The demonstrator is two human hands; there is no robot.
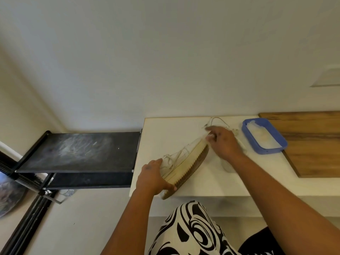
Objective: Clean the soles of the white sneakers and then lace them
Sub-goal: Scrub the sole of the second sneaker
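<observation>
One sneaker [184,162], centre frame, on its side on the desk [165,129], sole exposed for cleaning. Left hand [152,177] fingers curl round heel, steadying; right hand [222,142] fingers curled at toe, contents unclear.

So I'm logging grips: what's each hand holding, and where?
Left hand grips the sneaker at its near end; right hand holds its far end.

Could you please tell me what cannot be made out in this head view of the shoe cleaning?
- Second sneaker: mostly hidden behind the right hand and forearm.
- Whatever the right hand holds against the sneaker: covered by its own fingers.
- Sneaker's toe end: covered by the left hand.
- White contents of the blue tub: too blurred to identify.
</observation>
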